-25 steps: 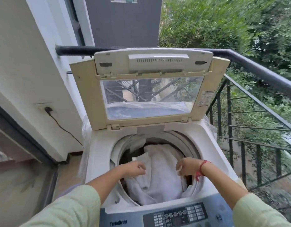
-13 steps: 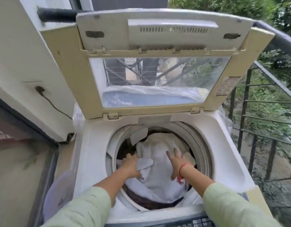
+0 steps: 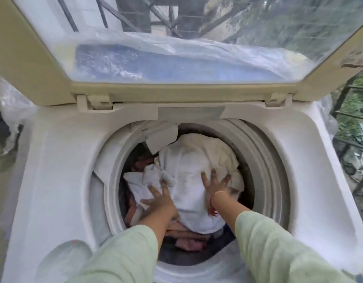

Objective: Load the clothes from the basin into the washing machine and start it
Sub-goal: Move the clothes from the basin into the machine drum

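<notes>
Clothes, topped by a white towel point(image 3: 188, 180), are piled inside the washing machine drum point(image 3: 258, 160). They are pressed down by the left hand point(image 3: 159, 198) and right hand point(image 3: 214, 183), both spread flat, seemingly so the lid point(image 3: 29, 64) can be closed.

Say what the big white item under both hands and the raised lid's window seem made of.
White item: looks like soft woven cotton cloth, matte; it creases and bunches under the hands. Lid window: clear glossy glass or plastic, can't tell which; railing and foliage show through or reflect in it.
</notes>
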A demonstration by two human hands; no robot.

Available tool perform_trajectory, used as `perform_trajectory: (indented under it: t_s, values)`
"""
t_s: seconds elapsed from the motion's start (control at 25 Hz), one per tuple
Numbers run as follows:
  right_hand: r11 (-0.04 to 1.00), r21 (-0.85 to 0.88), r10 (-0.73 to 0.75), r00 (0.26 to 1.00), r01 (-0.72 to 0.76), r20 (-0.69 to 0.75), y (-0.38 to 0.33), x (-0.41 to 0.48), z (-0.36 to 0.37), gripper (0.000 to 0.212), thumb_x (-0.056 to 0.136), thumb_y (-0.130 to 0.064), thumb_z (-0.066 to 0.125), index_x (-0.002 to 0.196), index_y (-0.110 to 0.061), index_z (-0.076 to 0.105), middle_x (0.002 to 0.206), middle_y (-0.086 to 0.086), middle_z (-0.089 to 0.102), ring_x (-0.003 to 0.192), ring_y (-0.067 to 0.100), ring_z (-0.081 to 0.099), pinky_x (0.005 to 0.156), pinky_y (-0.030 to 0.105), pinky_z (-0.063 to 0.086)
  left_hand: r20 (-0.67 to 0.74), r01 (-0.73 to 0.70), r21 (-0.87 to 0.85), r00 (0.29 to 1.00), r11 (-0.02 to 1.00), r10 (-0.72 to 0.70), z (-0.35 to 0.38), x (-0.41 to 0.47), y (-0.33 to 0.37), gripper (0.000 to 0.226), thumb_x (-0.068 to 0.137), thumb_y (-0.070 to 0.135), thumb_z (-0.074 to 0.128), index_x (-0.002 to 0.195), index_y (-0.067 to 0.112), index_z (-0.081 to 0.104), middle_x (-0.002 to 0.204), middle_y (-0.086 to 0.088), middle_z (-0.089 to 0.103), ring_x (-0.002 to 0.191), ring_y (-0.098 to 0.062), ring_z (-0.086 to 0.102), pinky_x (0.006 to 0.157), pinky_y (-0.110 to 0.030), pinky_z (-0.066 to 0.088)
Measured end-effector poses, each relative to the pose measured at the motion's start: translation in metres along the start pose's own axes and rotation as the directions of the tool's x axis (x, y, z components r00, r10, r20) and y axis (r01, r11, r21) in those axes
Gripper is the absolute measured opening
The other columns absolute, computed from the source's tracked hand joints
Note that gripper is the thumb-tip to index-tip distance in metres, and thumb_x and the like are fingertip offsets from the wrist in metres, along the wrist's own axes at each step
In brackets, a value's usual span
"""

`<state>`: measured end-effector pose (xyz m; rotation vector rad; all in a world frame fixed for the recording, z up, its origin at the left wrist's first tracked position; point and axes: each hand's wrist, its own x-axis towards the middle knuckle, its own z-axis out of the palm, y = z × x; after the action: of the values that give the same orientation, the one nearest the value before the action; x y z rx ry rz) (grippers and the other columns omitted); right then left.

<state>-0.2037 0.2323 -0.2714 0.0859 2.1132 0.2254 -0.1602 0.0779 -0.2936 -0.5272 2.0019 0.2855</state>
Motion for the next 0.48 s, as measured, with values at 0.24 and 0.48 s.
perform_trajectory:
  t_s: [0.24, 0.48]
  values:
    - [0.997, -0.075, 0.029, 0.999, -0.028, 0.016, 0.001, -0.020, -0.025, 0.097, 0.088, -0.033, 0.059, 0.147, -0.028, -0.017, 0.157, 0.007, -0.011, 0.138, 0.053, -0.006, 0.094, 0.071, 0.033, 0.122, -0.144, 0.162, 0.985, 0.976, 0.125, -0.049, -0.022, -0.008, 0.120, 0.074, 0.050, 0.070, 0.146, 0.021, -0.022, 0.156, -0.018, -0.010, 0.138, -0.043, 0.021, 0.110, -0.050, 0.030]
    - [0.936, 0.113, -0.277, 0.896, 0.333, -0.348, -0.013, -0.145, -0.126, 0.065, 0.082, -0.034, 0.066, 0.139, -0.022, 0.037, 0.130, 0.005, 0.056, 0.110, 0.026, 0.058, 0.089, 0.037, 0.050, -0.077, -0.609, 0.157, 0.777, 0.778, 0.624, -0.151, -0.135, -0.048, 0.062, 0.088, 0.050, 0.052, 0.137, 0.016, 0.038, 0.134, -0.011, 0.049, 0.120, -0.029, 0.046, 0.097, -0.038, 0.042]
